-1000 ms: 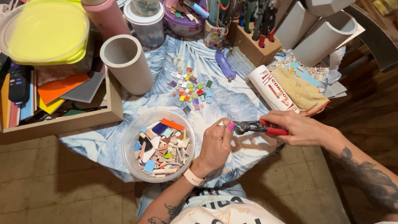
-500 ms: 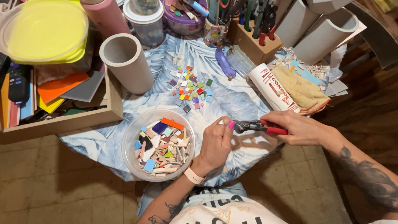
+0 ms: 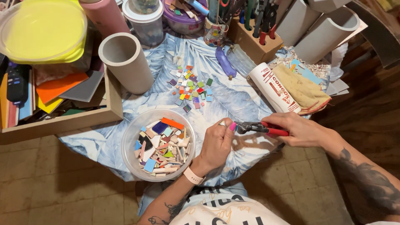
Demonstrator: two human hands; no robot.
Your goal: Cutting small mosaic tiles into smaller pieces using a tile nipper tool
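1. Closely pinched between the fingers (image 3: 231, 126) of the left hand (image 3: 216, 143) is a small tile piece (image 3: 223, 123), held just at the nose of the nippers; the piece is too small for its colour to be told.
2. Red-handled nippers (image 3: 260, 127) are gripped by the right hand (image 3: 298, 130), whose fingers are closed around the handles, with the dark head pointed at the left fingertips.
3. Both hands are held above the near edge of the desk (image 3: 233, 98), which is covered with a blue-and-white leaf-patterned cloth.
4. Just left of the left hand, a clear round bowl (image 3: 135, 137) full of broken coloured tile pieces is seen.
5. Farther up the cloth, a loose scatter of small coloured tiles (image 3: 191, 87) is laid out, well apart from the hands.
6. Beyond the right hand, a white tube (image 3: 273, 87) and a folded tan cloth (image 3: 302, 89) are lying side by side, touching.
7. At the far left, a grey cylinder (image 3: 125, 60) stands beside a wooden tray (image 3: 71, 121).
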